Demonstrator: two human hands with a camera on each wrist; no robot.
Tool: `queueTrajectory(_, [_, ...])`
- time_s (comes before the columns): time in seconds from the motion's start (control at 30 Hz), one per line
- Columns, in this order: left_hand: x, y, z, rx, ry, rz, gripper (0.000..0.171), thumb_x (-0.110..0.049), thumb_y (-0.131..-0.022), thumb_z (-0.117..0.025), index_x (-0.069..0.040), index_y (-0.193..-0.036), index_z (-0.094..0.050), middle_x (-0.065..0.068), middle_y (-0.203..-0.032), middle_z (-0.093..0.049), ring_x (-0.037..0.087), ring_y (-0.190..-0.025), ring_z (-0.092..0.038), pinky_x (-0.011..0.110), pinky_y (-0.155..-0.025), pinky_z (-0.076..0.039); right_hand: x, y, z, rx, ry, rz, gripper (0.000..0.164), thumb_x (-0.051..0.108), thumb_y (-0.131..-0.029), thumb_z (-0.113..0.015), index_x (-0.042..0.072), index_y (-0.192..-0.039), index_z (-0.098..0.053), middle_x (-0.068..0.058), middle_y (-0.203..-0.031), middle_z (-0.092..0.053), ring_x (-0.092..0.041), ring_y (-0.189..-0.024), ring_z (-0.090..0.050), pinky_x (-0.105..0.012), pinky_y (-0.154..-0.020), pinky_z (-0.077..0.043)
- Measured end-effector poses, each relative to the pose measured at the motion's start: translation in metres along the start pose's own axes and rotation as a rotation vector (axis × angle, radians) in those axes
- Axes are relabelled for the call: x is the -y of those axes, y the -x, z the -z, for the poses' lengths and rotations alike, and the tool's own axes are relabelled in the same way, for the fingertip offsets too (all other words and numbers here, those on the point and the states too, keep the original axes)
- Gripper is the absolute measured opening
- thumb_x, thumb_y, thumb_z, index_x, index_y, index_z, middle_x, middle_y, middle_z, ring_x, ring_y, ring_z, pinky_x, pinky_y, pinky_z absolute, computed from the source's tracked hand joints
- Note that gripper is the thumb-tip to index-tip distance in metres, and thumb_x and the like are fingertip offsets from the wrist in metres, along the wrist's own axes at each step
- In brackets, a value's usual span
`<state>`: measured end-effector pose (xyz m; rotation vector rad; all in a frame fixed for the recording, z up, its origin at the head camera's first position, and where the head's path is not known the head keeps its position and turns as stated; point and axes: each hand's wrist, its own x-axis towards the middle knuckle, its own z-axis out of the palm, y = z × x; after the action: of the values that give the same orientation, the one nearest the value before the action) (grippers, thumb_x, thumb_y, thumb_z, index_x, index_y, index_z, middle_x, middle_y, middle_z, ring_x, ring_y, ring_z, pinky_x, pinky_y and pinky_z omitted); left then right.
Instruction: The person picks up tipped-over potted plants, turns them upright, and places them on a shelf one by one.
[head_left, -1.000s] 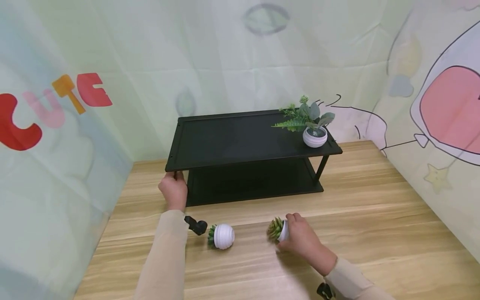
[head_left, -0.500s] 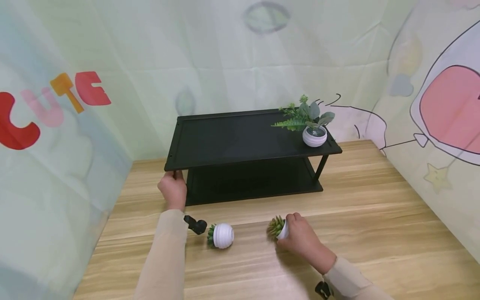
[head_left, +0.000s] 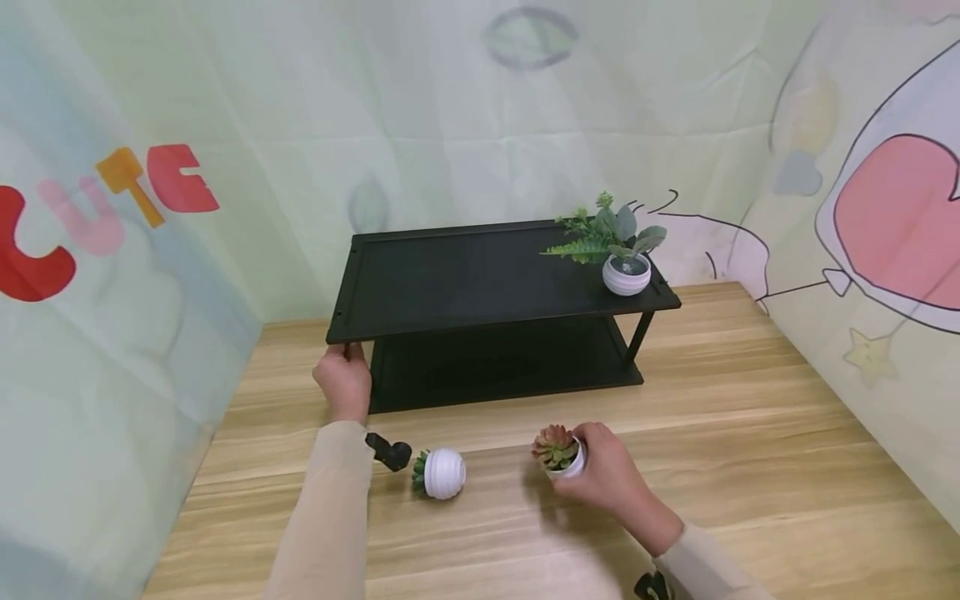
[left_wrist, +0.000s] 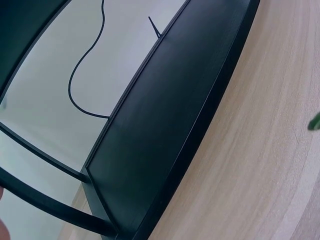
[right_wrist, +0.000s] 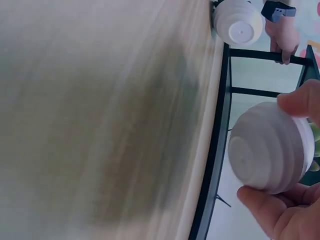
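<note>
A black two-tier shelf [head_left: 480,275] stands at the back of the table. My left hand [head_left: 345,383] grips its front left post [left_wrist: 55,207], just under the top board. My right hand [head_left: 611,471] pinches a small white ribbed pot by its sides, holding a reddish-green succulent [head_left: 555,447] above the table. In the right wrist view the white pot [right_wrist: 267,150] shows its base, between thumb and fingers. Between my arms, a second white potted succulent [head_left: 444,473] lies on its side, leaves pointing left.
A white pot with leafy green stems [head_left: 627,275] stands on the right end of the shelf top. The wood-grain table [head_left: 750,433] reaches to printed cloth walls [head_left: 465,108] at the back and sides.
My right hand has raised the succulent off the table and turned it more upright, so its rosette faces up. My left hand stays on the shelf post.
</note>
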<state>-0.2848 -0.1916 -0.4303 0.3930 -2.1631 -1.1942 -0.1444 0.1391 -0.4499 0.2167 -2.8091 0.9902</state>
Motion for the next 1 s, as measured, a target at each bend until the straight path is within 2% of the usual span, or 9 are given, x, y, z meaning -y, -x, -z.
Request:
queueTrajectory(0.47, [0.0, 0.0, 0.001, 0.001, 0.016, 0.005, 0.023, -0.012, -0.094, -0.051, 0.004, -0.098, -0.068, 0.023, -0.093, -0.067, 0.03, -0.073, -0.052, 0.04, -0.067, -0.04, -0.013, 0.008, -0.012, 0.02, -0.156, -0.01, 0.043, 0.011, -0.046, -0.075, 0.007, -0.082, -0.052, 0.002, -0.078, -0.053, -0.011, -0.072, -0.048, -0.023, -0.063, -0.043])
queueTrajectory(1.0, [0.001, 0.001, 0.0, -0.002, 0.011, 0.0, 0.023, -0.012, -0.094, -0.051, 0.004, -0.096, -0.068, 0.023, -0.093, -0.067, 0.031, -0.074, -0.054, 0.042, -0.068, -0.041, -0.025, 0.013, -0.023, 0.027, -0.239, -0.037, 0.046, 0.007, -0.048, -0.077, 0.007, -0.086, -0.052, 0.001, -0.083, -0.056, -0.011, -0.075, -0.049, -0.022, -0.063, -0.044])
